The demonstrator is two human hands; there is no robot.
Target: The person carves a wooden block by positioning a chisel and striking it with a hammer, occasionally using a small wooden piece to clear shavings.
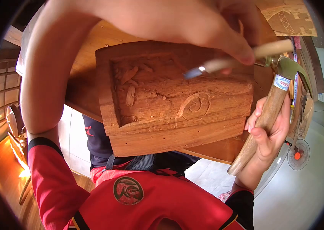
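Observation:
My left hand point(223, 32) reaches across the top of the view, its fingers closed on a wood carving chisel point(225, 64). The chisel's pale wooden handle points right, and its blade slants down to the left over a reddish-brown wooden board point(154, 140). In my right hand point(271, 132) is a hammer point(263, 122), gripped by its wooden handle with the metal head up beside the chisel's butt end. A gap or contact between the two cannot be made out. The board has a recessed, rough area with a carved spiral point(195, 106) and loose wood chips point(130, 96).
Beneath the board is a wooden table point(83, 78). A patterned light wood piece point(290, 22) lies at the upper right. A fan point(299, 155) stands on the floor at right. My red shirt point(146, 195) and lap are close to the table's near edge.

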